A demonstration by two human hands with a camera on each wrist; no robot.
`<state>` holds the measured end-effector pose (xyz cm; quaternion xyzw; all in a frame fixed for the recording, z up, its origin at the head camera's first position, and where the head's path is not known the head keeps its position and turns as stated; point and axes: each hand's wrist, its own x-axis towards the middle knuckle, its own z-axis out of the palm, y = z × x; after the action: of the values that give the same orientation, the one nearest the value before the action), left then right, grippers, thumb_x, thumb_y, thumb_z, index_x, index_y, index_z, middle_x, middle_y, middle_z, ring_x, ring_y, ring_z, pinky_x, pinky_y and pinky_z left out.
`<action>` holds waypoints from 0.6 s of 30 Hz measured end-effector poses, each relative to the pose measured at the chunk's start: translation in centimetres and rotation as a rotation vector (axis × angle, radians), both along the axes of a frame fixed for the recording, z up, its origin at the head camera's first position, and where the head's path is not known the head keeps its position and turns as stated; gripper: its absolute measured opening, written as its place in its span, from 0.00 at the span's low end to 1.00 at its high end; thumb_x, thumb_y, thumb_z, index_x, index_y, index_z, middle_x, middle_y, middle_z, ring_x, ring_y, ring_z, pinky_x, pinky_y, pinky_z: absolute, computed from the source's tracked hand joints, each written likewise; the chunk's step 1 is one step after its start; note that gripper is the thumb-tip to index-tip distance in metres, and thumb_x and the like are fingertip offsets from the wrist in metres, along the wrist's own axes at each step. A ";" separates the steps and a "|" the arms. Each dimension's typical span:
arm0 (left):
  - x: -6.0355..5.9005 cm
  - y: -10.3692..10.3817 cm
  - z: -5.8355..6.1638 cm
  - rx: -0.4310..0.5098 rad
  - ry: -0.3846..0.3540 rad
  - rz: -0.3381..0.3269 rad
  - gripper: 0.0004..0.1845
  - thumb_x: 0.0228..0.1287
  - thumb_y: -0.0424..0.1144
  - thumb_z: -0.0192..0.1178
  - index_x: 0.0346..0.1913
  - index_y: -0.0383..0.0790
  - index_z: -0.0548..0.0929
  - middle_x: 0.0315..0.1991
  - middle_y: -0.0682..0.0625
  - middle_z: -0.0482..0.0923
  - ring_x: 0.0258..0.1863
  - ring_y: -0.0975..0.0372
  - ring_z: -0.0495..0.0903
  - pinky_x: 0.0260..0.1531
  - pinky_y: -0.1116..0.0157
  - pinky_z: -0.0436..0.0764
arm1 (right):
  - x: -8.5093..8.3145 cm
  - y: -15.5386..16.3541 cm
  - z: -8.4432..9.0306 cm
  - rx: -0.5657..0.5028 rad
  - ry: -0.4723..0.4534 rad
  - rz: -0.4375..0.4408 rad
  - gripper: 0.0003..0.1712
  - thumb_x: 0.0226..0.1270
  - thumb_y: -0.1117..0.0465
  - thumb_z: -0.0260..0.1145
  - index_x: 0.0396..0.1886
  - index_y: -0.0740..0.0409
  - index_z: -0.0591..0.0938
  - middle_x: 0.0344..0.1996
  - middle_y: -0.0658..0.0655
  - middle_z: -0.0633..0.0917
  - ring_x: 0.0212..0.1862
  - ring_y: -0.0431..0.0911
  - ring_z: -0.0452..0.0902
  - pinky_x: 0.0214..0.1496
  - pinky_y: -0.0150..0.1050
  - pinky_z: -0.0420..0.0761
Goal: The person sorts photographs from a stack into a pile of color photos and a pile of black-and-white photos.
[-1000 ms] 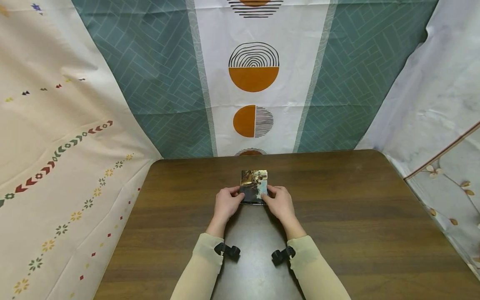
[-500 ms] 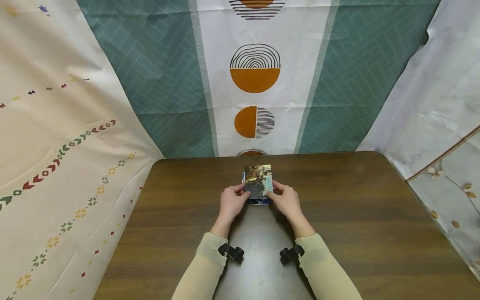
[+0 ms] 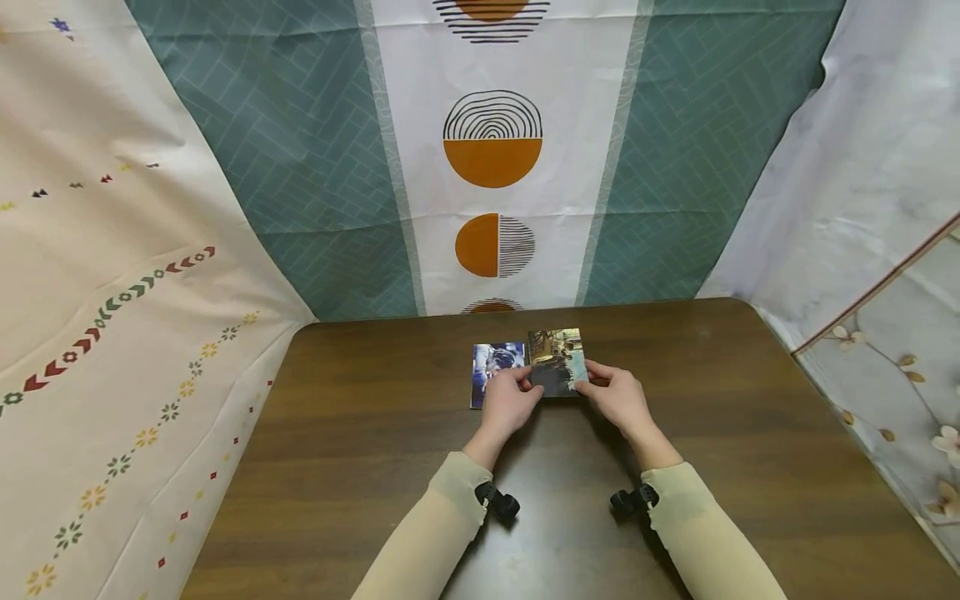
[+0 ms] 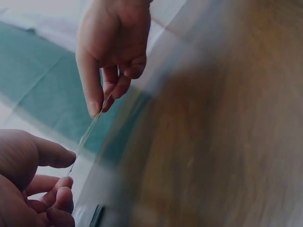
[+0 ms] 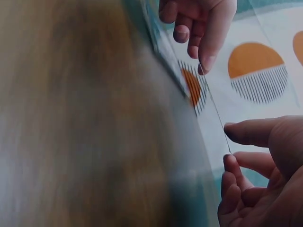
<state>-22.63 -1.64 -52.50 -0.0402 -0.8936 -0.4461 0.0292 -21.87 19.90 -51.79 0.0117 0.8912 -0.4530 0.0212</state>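
Between both hands [image 3: 566, 398] — photo card [image 3: 556, 362], long axis pointing away.

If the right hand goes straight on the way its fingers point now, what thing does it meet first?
The right hand points left, toward the photo that it already pinches with the left hand. Further on, probably the left hand's fingers; depth is unclear.

Both hands hold one photo card [image 3: 556, 363] by its side edges, near the table's [image 3: 360, 467] far edge: the left hand [image 3: 512, 402] pinches its left edge, the right hand [image 3: 618, 395] its right edge. Just beside it on the left, a bluish card [image 3: 491, 371] lies flat on the wood, its near right corner hidden under the left hand.
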 end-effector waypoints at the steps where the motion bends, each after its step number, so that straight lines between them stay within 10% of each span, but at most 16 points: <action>1: 0.0 0.5 -0.1 -0.013 -0.015 -0.008 0.23 0.65 0.39 0.74 0.62 0.37 0.89 0.31 0.58 0.80 0.30 0.66 0.75 0.36 0.64 0.78 | 0.2 0.6 -0.1 0.001 -0.005 -0.001 0.33 0.76 0.55 0.70 0.76 0.61 0.77 0.61 0.67 0.85 0.64 0.63 0.80 0.63 0.60 0.78; 18: 0.1 6.9 -0.1 -0.153 -0.109 -0.054 0.28 0.63 0.43 0.74 0.67 0.45 0.87 0.27 0.62 0.77 0.27 0.68 0.75 0.30 0.66 0.75 | 0.9 6.7 -0.3 0.127 -0.010 -0.016 0.33 0.76 0.52 0.70 0.74 0.62 0.78 0.61 0.68 0.85 0.64 0.65 0.80 0.63 0.62 0.77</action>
<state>-22.54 5.26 -52.57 -0.0418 -0.9239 -0.3789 -0.0346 -20.97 26.58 -52.05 0.0224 0.9179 -0.3957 0.0212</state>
